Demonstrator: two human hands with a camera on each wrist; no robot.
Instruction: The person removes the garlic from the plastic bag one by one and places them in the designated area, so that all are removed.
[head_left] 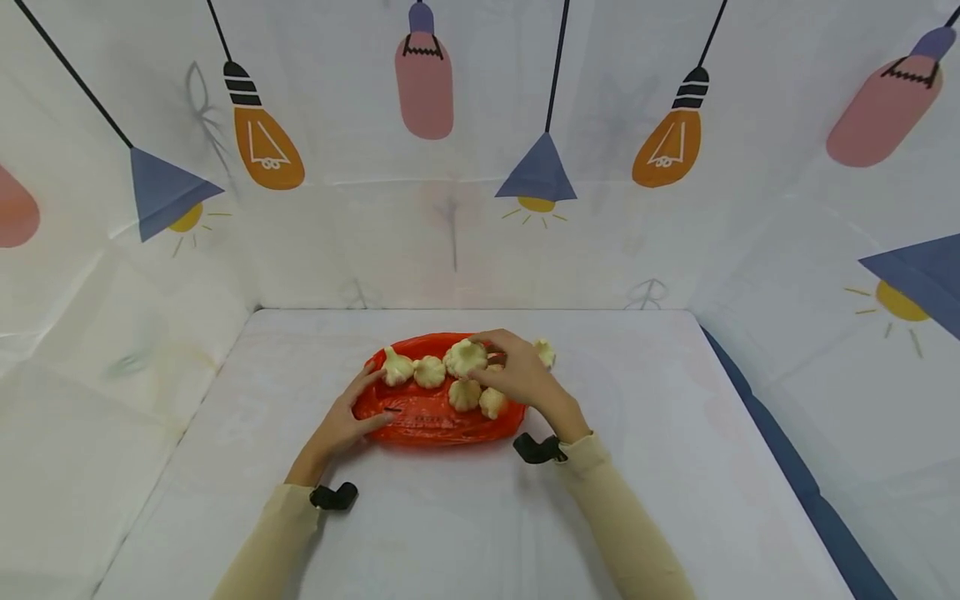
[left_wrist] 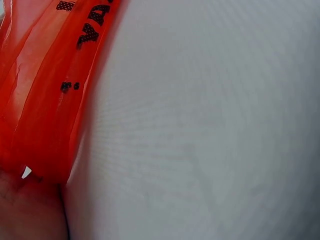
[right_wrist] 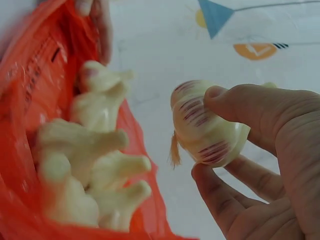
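My right hand (head_left: 517, 371) pinches a garlic bulb (right_wrist: 210, 122) between thumb and fingers, above the right part of a red plastic bag (head_left: 427, 425). Purple streaks and a tuft of roots show on this bulb. Several pale garlic bulbs (head_left: 429, 372) lie on the bag, their stems pointing up in the right wrist view. At the bag's left end, my left hand (head_left: 343, 423) holds its edge, thumb at the front and fingers farther back. Only a blurred part of that hand shows in the left wrist view, beside the bag's printed side.
Another garlic bulb (head_left: 545, 352) is partly visible behind my right hand, past the bag's right end. The white table (head_left: 450, 517) is bordered at the back and sides by a hanging sheet (head_left: 480, 250) printed with lamps.
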